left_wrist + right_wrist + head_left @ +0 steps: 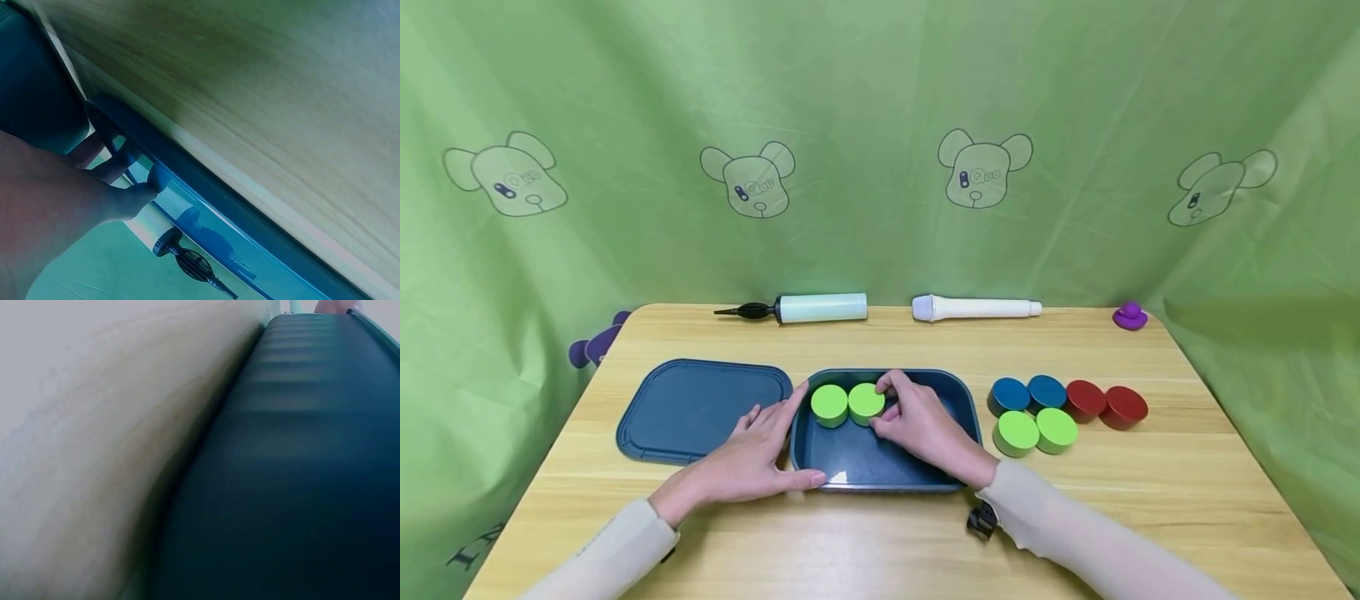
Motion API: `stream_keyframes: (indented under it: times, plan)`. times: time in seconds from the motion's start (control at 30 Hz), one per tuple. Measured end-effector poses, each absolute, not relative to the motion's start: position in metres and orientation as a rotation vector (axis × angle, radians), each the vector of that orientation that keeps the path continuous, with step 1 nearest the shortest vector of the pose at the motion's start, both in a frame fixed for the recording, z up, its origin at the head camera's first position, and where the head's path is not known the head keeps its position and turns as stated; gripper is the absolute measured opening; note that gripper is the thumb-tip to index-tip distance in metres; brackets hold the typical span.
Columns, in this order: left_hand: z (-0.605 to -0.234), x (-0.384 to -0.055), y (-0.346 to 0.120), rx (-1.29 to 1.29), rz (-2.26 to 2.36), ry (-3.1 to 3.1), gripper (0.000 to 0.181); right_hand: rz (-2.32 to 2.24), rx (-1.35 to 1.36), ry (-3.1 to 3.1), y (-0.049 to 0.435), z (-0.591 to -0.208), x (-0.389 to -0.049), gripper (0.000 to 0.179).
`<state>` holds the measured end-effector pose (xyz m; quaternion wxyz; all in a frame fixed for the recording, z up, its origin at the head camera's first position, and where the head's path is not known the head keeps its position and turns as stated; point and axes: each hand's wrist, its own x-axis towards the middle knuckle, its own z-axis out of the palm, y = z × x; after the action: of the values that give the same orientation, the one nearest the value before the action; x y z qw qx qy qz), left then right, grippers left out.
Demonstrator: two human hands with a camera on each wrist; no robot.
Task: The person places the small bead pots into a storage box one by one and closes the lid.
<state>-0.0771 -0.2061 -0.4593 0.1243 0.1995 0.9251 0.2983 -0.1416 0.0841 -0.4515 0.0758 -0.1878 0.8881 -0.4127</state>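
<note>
In the head view, two light green round blocks stand side by side in the back left corner of a dark blue tray [887,477]. My right hand [925,425] reaches over the tray and pinches the right green block [865,402] between thumb and fingers. The left green block [830,404] sits beside it. At the tray's left end my left hand [748,462] is spread, with the index finger along the rim and the thumb at the front corner. The right wrist view is filled by the tray's ribbed outer wall [300,437]; the hand is hidden there.
Left of the tray lies a flat blue lid [700,408]. To the right stand two blue blocks [1047,392], two red blocks [1125,407] and two more green blocks [1017,433]. Along the back edge lie a hand pump [823,307], a white microphone-shaped object [977,308] and a small purple object [1130,315].
</note>
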Motion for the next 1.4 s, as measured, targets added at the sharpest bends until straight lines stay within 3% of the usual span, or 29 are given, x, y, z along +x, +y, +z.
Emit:
stream_keyframes:
  times: [0.7, 1.4]
  plan:
    - [-0.455, -0.075, -0.208, 0.569, 0.853, 2.706, 0.124, -1.264, -0.522, 2.716, 0.106, -0.431, -0.138, 0.048]
    - [-0.46, -0.074, -0.203, 0.578, 0.849, 2.709, 0.123, -1.278, -0.48, 2.806, 0.166, -0.397, -0.113, 0.038]
